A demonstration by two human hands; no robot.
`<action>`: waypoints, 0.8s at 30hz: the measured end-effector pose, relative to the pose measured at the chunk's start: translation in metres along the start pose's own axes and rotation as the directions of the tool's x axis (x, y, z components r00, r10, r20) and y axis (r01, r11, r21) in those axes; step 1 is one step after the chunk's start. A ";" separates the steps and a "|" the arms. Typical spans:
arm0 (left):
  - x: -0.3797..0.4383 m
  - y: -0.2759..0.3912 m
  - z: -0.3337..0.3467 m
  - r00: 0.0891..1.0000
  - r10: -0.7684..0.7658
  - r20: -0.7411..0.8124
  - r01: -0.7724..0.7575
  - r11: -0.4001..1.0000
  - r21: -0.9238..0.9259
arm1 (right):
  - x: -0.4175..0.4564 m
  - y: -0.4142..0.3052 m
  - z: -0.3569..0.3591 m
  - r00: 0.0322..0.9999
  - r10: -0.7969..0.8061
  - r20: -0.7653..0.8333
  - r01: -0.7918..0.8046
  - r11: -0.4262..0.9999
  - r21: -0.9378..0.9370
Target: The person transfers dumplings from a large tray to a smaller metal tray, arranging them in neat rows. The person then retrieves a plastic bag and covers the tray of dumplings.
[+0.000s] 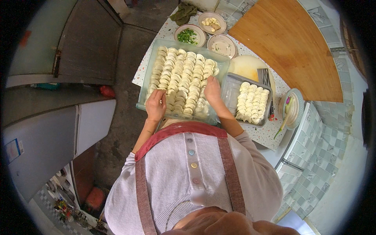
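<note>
Rows of pale dumplings [183, 77] fill most of a large greenish plastic tray [192, 44] in front of me. My left hand [156, 105] is at the tray's near left part, fingers bent down over the dumplings at the end of the left rows. My right hand [212, 89] reaches over the tray's right side, its fingertips at the rightmost row. Whether either hand grips a dumpling cannot be made out. Right of the big tray, a smaller grey metal tray [230, 97] holds several rows of dumplings [252, 102].
Beyond the tray are bowls with chopped green onion [187, 36], garlic cloves [211, 23] and green scraps [222, 46]. To the right lie a round cutting board [243, 65], a cleaver [263, 77], a plastic basket [297, 110] and a large wooden board [290, 44]. A fridge [41, 135] stands at left.
</note>
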State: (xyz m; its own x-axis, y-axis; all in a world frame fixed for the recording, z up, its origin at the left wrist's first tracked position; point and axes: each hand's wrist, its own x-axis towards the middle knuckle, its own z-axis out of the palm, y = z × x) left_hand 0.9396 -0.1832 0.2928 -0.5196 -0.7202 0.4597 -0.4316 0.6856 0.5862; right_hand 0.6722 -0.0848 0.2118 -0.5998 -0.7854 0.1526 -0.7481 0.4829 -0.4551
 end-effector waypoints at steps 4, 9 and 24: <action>-0.004 -0.005 0.002 1.000 -0.017 0.005 0.017 1.000 0.008 | 0.004 -0.004 0.000 0.994 0.075 0.083 -0.063 0.988 -0.139; -0.002 -0.001 0.002 1.000 -0.003 0.014 0.003 1.000 0.007 | 0.007 -0.007 -0.005 0.998 0.030 0.056 -0.022 0.991 -0.131; -0.002 0.002 0.006 0.997 0.006 0.081 -0.009 0.999 0.033 | -0.115 0.159 -0.137 0.944 0.309 -0.113 -0.292 0.945 0.150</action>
State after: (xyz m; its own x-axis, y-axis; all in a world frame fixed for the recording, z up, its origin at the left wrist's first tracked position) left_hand 0.9359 -0.1799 0.2888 -0.5802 -0.7048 0.4082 -0.4506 0.6953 0.5600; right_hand 0.5832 0.1349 0.2417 -0.8299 -0.5484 0.1025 -0.4893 0.6272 -0.6060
